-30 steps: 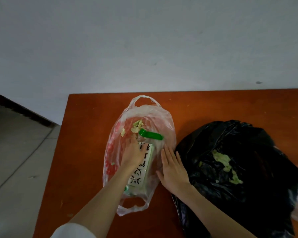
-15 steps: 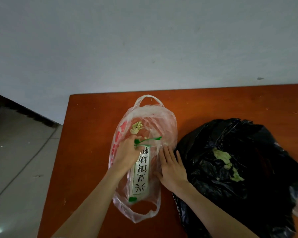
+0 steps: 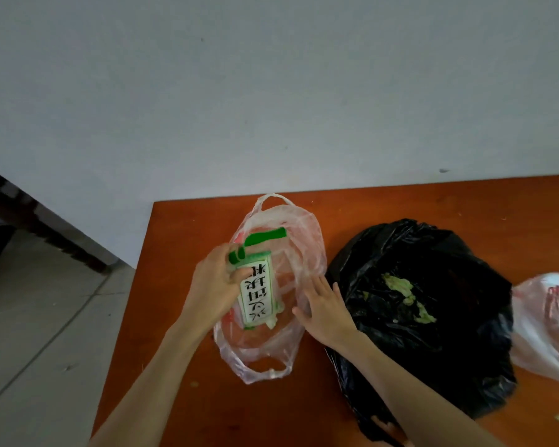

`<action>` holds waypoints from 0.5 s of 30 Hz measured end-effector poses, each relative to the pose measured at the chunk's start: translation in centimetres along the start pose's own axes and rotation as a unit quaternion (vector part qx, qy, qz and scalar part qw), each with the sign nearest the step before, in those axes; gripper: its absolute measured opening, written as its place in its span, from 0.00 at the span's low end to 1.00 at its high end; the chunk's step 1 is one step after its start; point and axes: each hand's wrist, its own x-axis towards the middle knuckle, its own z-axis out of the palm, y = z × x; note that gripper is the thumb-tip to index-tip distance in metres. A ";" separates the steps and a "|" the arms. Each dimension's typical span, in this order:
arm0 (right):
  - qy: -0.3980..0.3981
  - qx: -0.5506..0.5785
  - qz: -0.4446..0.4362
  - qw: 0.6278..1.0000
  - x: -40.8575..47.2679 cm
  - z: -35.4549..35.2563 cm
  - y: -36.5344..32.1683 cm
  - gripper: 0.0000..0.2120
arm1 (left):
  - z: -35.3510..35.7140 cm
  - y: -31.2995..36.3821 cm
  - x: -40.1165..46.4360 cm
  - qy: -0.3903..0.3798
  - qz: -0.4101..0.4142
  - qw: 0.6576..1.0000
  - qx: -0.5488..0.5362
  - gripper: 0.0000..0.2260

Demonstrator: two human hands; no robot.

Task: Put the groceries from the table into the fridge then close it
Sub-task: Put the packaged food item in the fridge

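A white box with green edges and black characters is lifted out of a clear plastic bag that lies on the orange-brown table. My left hand grips the box near its top, beside its green strap handle. My right hand lies flat with straight fingers on the bag's right edge. Pale green scraps stick to the box's lower end. No fridge is in view.
A large black plastic bag with green vegetable scraps on it lies to the right of my right hand. Another clear bag with red print sits at the table's right edge. A grey wall stands behind; tiled floor lies left.
My left hand has closed on the box and raised it up out of the clear bag, standing it more upright. The right hand has stayed on the bag's edge.
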 end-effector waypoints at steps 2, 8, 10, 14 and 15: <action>0.050 0.000 0.004 0.999 -1.5 -0.8 -0.5 0.32 | -2.0 0.7 -0.8 0.058 0.026 0.997 -0.048 0.12; 0.234 0.291 0.059 0.926 -9.2 -3.3 -2.6 0.25 | -5.7 2.4 -4.1 0.045 0.032 0.968 -0.246 0.06; 0.260 0.410 0.067 0.871 -12.8 -4.2 -3.6 0.23 | -5.4 3.5 -6.1 0.010 0.048 0.961 -0.273 0.08; 0.176 0.430 0.045 0.885 -20.0 -4.8 -4.8 0.19 | -3.1 5.7 -10.7 -0.066 0.091 0.963 -0.243 0.07; 0.143 0.438 0.051 0.886 -21.7 -4.5 -4.9 0.16 | -2.4 6.3 -11.9 -0.084 0.109 0.961 -0.238 0.07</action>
